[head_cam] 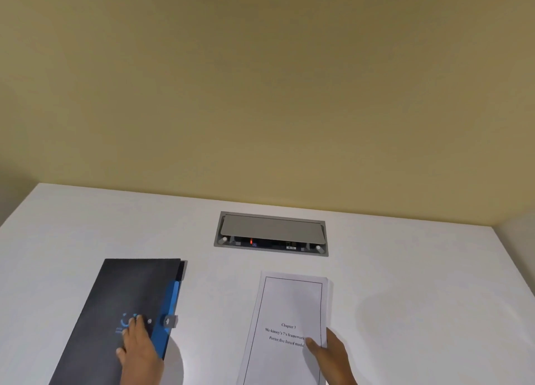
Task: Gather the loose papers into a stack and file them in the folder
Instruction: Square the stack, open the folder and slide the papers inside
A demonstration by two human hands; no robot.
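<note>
A dark folder (121,292) with a blue flap and a grey clasp lies closed on the white table, at the lower left. My left hand (139,353) rests flat on its cover near the clasp, fingers spread, gripping nothing. To the right lies a stack of white papers (289,303), the top sheet framed and printed with "Chapter 3". My right hand (333,358) presses on the stack's right edge, thumb on the top sheet. The lower ends of the folder and the papers are cut off by the frame.
The white table (405,269) meets a beige wall at the back. A grey recessed socket box (270,234) with a half-raised lid sits in the table behind the papers. The table's left and right edges are in view.
</note>
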